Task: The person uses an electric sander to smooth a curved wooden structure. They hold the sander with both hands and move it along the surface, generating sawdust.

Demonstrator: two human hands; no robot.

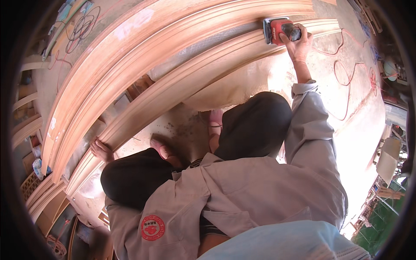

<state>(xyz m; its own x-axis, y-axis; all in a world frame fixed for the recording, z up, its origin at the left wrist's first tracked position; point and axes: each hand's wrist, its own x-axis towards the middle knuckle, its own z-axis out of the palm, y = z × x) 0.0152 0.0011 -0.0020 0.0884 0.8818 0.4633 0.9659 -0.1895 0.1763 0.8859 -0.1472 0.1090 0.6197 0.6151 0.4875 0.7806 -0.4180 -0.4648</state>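
My right hand (298, 46) is closed round the black grip of a red and black palm sander (281, 31). The sander's flat pad rests on the far right part of a long, grooved wooden moulding (173, 86). This moulding runs from the lower left to the upper right in front of my knees. At its left end my left hand (102, 150) grips the moulding, fingers laid over its face and the thumb side partly hidden. Beyond it lies a wider wooden moulding (130, 56) with pale patches on its surface.
Red cords (349, 80) loop over the concrete floor on the right. A dark coiled cable (82, 27) lies at the far left. More mouldings (43, 197) are stacked at the lower left. My feet stand close to the near moulding, and a metal frame (390, 203) is at the right rim.
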